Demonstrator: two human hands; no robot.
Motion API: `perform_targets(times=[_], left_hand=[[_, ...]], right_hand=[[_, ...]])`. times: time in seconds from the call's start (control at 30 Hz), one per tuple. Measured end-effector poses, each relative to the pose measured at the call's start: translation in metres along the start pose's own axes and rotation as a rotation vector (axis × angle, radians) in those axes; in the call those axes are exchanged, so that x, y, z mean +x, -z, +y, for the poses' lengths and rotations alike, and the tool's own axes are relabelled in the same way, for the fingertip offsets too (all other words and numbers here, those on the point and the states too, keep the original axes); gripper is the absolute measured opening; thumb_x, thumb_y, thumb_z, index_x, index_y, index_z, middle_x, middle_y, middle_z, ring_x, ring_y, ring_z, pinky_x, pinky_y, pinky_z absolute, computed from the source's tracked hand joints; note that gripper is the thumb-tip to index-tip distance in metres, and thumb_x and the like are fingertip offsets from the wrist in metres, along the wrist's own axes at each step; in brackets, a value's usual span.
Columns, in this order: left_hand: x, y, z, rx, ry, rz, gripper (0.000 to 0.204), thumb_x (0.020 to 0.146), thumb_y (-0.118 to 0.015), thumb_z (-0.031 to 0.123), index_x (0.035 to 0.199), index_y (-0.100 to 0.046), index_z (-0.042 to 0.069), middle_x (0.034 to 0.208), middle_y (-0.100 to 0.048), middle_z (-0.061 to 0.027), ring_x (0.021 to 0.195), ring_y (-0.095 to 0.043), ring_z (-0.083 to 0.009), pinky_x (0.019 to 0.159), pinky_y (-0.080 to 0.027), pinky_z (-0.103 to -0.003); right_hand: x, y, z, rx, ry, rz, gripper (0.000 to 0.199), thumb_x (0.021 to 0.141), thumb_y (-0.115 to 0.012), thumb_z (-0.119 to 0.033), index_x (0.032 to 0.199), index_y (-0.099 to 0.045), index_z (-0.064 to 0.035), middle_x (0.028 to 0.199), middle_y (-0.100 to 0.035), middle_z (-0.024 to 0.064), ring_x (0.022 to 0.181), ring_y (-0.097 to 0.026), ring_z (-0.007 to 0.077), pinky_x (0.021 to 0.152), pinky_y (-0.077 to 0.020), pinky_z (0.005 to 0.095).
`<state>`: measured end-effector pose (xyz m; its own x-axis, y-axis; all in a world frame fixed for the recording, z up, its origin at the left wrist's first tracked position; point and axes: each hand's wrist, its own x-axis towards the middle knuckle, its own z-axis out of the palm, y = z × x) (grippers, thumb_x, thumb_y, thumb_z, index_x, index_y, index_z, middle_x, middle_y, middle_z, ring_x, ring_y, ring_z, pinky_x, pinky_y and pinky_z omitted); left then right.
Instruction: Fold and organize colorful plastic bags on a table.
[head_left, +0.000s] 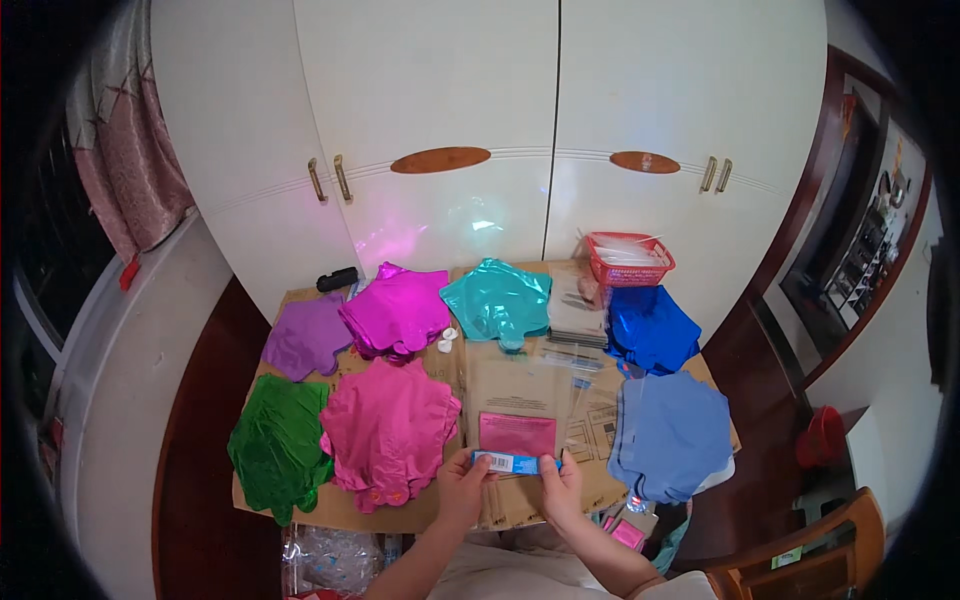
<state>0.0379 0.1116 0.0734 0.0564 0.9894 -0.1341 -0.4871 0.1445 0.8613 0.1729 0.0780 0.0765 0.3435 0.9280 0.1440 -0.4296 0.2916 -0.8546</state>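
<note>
Between my left hand (463, 486) and my right hand (560, 484) is a narrow blue-and-white labelled strip (512, 463), pinched at both ends by fingers and thumbs. Just beyond it lies a folded shiny pink sheet (518, 434), which seems to be inside a clear plastic bag (515, 385) on the cardboard. Left of my left hand a pile of pink foil balloons (390, 430) lies flat. Right of my right hand is a pile of grey-blue foil balloons (672, 437).
More flat foil balloons lie around: green (278, 445), purple (305, 335), magenta (398, 310), teal (497, 302) and dark blue (650, 330). A red basket (632, 275) holds white sticks or straws. A stack of clear bags (578, 322) stands beside it. A wooden chair (815, 555) is at right.
</note>
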Motion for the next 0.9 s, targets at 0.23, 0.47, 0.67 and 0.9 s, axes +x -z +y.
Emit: perform_targets(times=[0.23,0.47,0.67,0.9], left_hand=[[0.0,0.003,-0.003,0.0,-0.077,0.075,0.008,0.091,-0.061,0.011,0.089,-0.061,0.003,0.078,-0.065,-0.0037,0.063,-0.06,-0.008,0.055,-0.049,-0.022],[-0.001,0.003,-0.008,0.032,-0.12,0.112,0.014,0.09,-0.062,0.013,0.08,-0.057,0.005,0.074,-0.064,-0.0028,0.059,-0.059,-0.0079,0.056,-0.048,-0.023],[-0.005,-0.003,-0.011,-0.007,-0.128,0.012,0.013,0.087,-0.063,0.003,0.097,-0.055,0.006,0.09,-0.065,-0.0035,0.075,-0.062,-0.0094,0.064,-0.052,-0.025],[-0.002,0.003,-0.025,-0.134,-0.087,-0.047,0.025,0.085,-0.062,-0.002,0.106,-0.053,0.006,0.097,-0.064,-0.0047,0.083,-0.063,-0.0117,0.071,-0.054,-0.029]], right_hand=[[0.003,0.023,0.009,-0.172,-0.044,-0.164,0.022,0.097,-0.053,-0.013,0.113,-0.059,-0.0002,0.1,-0.063,0.0003,0.088,-0.054,0.0056,0.079,-0.0429,0.0218],[0.009,0.023,0.004,-0.179,-0.114,-0.192,0.016,0.094,-0.056,-0.009,0.106,-0.06,-0.0002,0.093,-0.065,0.0,0.077,-0.056,0.004,0.071,-0.0444,0.0194],[0.005,0.009,-0.004,-0.091,-0.047,-0.087,0.011,0.092,-0.06,-0.011,0.1,-0.057,-0.004,0.085,-0.061,-0.0014,0.074,-0.053,0.0051,0.071,-0.0441,0.0225],[-0.002,0.013,0.009,-0.029,-0.043,-0.088,0.014,0.092,-0.06,-0.008,0.09,-0.046,-0.007,0.084,-0.061,0.0031,0.074,-0.057,0.008,0.068,-0.0476,0.024]])
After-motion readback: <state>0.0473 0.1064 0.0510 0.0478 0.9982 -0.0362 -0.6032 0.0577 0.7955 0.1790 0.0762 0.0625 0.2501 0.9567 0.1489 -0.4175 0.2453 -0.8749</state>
